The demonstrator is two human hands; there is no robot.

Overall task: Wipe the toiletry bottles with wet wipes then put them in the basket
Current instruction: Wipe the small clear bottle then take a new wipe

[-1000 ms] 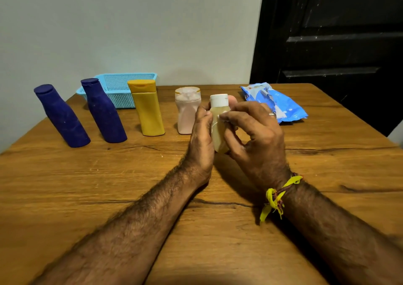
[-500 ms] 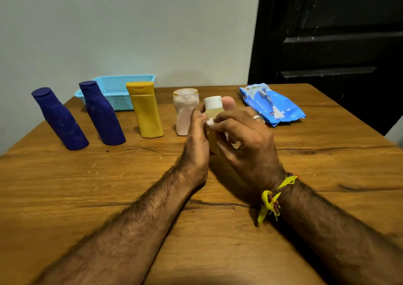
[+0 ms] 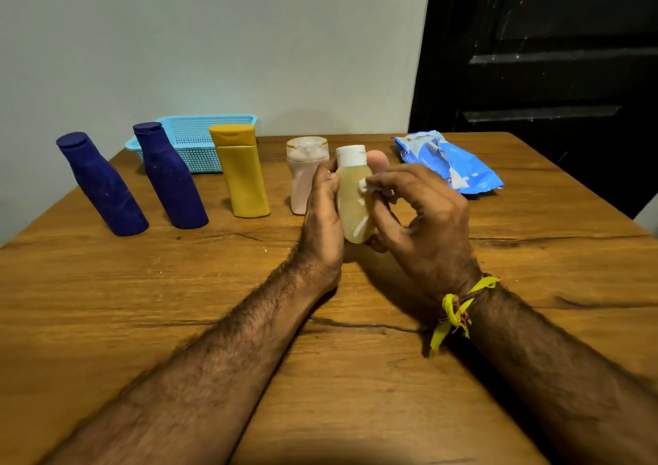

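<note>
Wiping a small bottle point(image 3: 352, 201) held upright over the desk point(image 3: 534, 286), mid-front.

Largest first: the wooden desk; a blue basket point(image 3: 199, 144) at its far left edge; a wipes pack point(image 3: 452, 162) far right; two navy bottles point(image 3: 101, 185) point(image 3: 169, 176), a yellow bottle point(image 3: 244, 172) and a pink bottle point(image 3: 304, 176) standing in a row before the basket. The left hand point(image 3: 322, 215) grips the small bottle, fingers curled round its side; the right hand point(image 3: 423, 215) pinches a white wipe point(image 3: 366, 185) against it.
</note>
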